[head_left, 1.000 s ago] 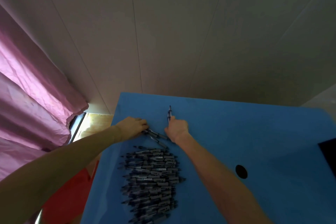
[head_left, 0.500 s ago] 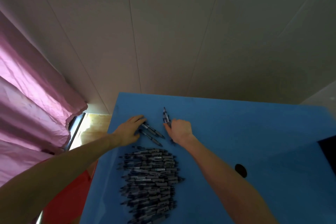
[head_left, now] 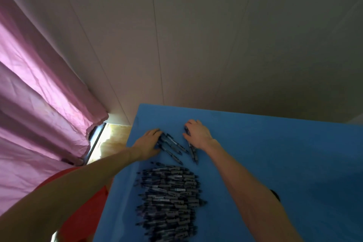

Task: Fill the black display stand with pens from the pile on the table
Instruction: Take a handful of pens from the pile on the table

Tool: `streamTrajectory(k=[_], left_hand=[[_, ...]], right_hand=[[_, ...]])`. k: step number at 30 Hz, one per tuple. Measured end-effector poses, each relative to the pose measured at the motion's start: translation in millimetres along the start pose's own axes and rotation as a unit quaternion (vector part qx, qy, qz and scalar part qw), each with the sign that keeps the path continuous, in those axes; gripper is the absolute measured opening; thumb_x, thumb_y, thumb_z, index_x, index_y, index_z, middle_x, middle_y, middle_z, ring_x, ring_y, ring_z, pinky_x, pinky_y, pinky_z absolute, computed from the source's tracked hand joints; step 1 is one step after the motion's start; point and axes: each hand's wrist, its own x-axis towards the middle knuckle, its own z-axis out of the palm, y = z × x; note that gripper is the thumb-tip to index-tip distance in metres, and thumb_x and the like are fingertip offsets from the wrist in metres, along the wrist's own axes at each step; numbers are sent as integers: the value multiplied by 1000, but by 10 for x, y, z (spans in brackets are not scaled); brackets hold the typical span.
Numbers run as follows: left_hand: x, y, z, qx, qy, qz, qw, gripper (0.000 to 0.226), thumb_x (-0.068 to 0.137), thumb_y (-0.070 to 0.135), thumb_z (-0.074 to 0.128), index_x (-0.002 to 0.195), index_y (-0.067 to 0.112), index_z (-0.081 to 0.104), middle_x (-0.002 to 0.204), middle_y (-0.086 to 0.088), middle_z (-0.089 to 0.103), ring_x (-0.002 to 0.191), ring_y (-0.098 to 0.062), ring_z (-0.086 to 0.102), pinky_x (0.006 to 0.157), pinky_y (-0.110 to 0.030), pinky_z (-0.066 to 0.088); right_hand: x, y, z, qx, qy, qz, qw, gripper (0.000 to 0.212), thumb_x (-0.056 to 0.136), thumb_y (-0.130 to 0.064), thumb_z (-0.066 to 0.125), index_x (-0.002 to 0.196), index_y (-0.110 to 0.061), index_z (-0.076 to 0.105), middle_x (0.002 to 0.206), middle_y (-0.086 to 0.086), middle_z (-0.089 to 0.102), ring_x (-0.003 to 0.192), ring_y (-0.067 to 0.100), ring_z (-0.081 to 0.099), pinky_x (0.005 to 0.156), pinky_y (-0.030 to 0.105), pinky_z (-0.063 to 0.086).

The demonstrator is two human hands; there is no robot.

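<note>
A big pile of dark pens (head_left: 169,198) lies on the blue table (head_left: 275,153), near its left side. Beyond the pile, my left hand (head_left: 147,143) rests palm down, its straight fingers touching a small fan of loose pens (head_left: 171,146). My right hand (head_left: 198,133) lies flat over a second small bunch of pens (head_left: 193,153), which stick out toward my wrist. The black display stand is out of view.
A pink curtain (head_left: 39,104) hangs at the left, with a pale panelled wall (head_left: 216,45) behind the table. A dark round hole (head_left: 276,195) in the tabletop peeks out beside my right forearm. Something red (head_left: 78,212) sits below the table's left edge.
My right hand has laid its bunch of pens down and flattened over them. My left hand has opened from a curled grip and now rests against the fanned pens.
</note>
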Motion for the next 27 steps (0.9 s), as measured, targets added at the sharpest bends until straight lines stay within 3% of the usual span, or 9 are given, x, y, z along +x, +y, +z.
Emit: streamTrajectory(k=[5, 9, 11, 13, 15, 17, 18, 21, 27], left_hand=[[-21, 99, -11, -26, 13, 10, 1000, 79, 94, 26, 66, 159, 16, 22, 161, -3, 27, 147, -25, 28, 117, -37, 34], [-68, 191, 6, -105, 48, -23, 993, 80, 93, 20, 65, 159, 13, 21, 167, -4, 12, 151, -25, 23, 117, -34, 33], [-112, 244, 35, -114, 99, -70, 986, 79, 94, 28, 65, 158, 13, 21, 166, -5, 13, 150, -27, 23, 116, -39, 36], [-131, 299, 56, -110, 129, -150, 974, 75, 94, 42, 63, 153, 11, 27, 157, -10, 29, 138, -31, 40, 103, -46, 47], [-111, 324, 66, -100, 110, -215, 965, 70, 93, 57, 59, 140, 10, 36, 133, -9, 50, 112, -30, 58, 82, -43, 53], [-59, 351, 64, -116, 76, -237, 961, 67, 91, 64, 56, 128, 11, 38, 107, -4, 61, 91, -26, 63, 71, -39, 53], [-17, 378, 64, -137, 72, -236, 960, 68, 92, 64, 56, 129, 11, 37, 104, -4, 62, 90, -26, 63, 70, -38, 52], [129, 530, 19, -191, 92, -219, 952, 70, 93, 57, 60, 137, 7, 36, 124, -8, 59, 109, -29, 60, 79, -37, 47], [444, 894, 25, -158, 82, -191, 965, 74, 91, 54, 67, 141, 8, 37, 138, -12, 49, 116, -34, 56, 91, -46, 51]], right_hand=[[-126, -13, 8, -15, 8, 9, 1000, 31, 100, -37, 55, 118, -12, 60, 120, 5, 53, 112, 25, 51, 85, 40, 53], [-264, 5, 55, -8, 34, 75, 997, 63, 92, -56, 61, 134, -12, 45, 126, 7, 47, 116, 26, 48, 81, 38, 54], [-338, 14, 85, -25, 30, 127, 991, 72, 86, -67, 62, 128, -11, 45, 120, 7, 49, 108, 25, 52, 74, 35, 51], [-384, 29, 89, -36, 7, 165, 986, 64, 87, -66, 60, 118, -11, 49, 107, 5, 57, 91, 22, 58, 65, 33, 47], [-386, 20, 45, -33, -12, 178, 983, 47, 91, -55, 57, 107, -12, 54, 92, 2, 59, 76, 19, 58, 59, 30, 46], [-367, 11, 0, -14, -27, 175, 984, 31, 92, -44, 55, 94, -14, 57, 83, -1, 57, 72, 19, 58, 55, 28, 42], [-367, 17, -21, -10, -33, 172, 984, 27, 93, -41, 54, 88, -15, 57, 80, -1, 56, 71, 19, 59, 53, 28, 41], [-403, 81, -54, -11, -41, 179, 983, 32, 97, -41, 52, 78, -16, 58, 71, -1, 55, 66, 18, 56, 52, 27, 40], [-470, 241, -94, -6, -46, 187, 981, 40, 100, -40, 52, 66, -18, 47, 66, -3, 50, 59, 16, 49, 47, 26, 33]])
